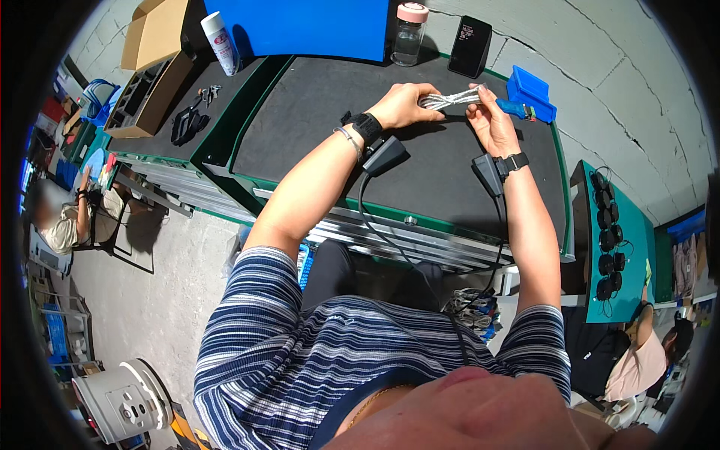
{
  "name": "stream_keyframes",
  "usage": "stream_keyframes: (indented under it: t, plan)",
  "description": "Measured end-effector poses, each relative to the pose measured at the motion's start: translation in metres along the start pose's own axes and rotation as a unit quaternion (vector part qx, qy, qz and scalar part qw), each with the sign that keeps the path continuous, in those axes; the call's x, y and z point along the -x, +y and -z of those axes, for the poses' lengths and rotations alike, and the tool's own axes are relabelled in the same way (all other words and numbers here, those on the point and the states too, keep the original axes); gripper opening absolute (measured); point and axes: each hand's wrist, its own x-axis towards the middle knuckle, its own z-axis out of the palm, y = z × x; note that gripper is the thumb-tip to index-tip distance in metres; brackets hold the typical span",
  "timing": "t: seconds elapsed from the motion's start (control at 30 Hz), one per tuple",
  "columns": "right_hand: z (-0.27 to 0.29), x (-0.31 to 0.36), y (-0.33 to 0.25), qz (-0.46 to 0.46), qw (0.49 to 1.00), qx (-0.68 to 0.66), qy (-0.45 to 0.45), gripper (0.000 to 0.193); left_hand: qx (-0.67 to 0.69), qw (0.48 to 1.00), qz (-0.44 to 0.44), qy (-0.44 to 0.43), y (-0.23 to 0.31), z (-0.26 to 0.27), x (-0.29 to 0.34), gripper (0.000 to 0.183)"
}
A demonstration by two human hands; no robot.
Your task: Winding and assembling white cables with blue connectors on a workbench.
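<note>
A bundle of pale grey-white cable (452, 100) stretches between my two hands above the dark mat (315, 112). My left hand (403, 107) is closed on the bundle's left end, thumb and fingers around it. At the right end, my right hand (491, 120) pinches the cable between thumb and fingers. Just beside the right fingers is a blue-handled item (517, 110) with a small greenish end; its kind is not clear, and my fingers partly hide where it begins. A black strap with a dark wired box sits on each of my wrists.
Behind the right hand stands a blue plastic bin (531, 88). A phone (470, 46), a pink-lidded bottle (409, 34) and a blue panel (300, 26) line the back. Leftward are a spray can (220, 43), keys (210, 93) and a cardboard box (150, 82). Other people sit at both sides.
</note>
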Motion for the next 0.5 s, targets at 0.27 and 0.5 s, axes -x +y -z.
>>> stream_keyframes:
  t: [0.27,0.5]
  plan:
    - [-0.018,0.010,0.001,-0.041,0.998,-0.026,-0.032,0.036,-0.021,0.997,-0.055,0.049,-0.001,-0.002,-0.002,0.041]
    - [-0.012,0.007,-0.001,0.013,1.000,-0.015,-0.007,0.026,0.025,0.998,-0.049,0.037,0.003,-0.006,0.001,0.039]
